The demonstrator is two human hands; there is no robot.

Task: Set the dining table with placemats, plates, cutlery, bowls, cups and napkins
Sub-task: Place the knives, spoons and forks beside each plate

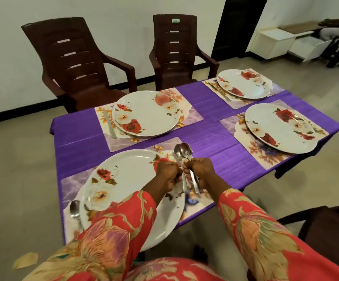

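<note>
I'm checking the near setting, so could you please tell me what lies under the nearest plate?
The nearest white floral plate rests on a floral placemat. Whatever else lies beneath is covered.

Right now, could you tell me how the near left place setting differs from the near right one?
The near left plate has a spoon lying on the placemat at its left; the near right plate shows no cutlery beside it. The left hand and right hand hold spoons over the left one; nothing hovers over the right. Both plates are white, rose-patterned, on floral placemats.
</note>
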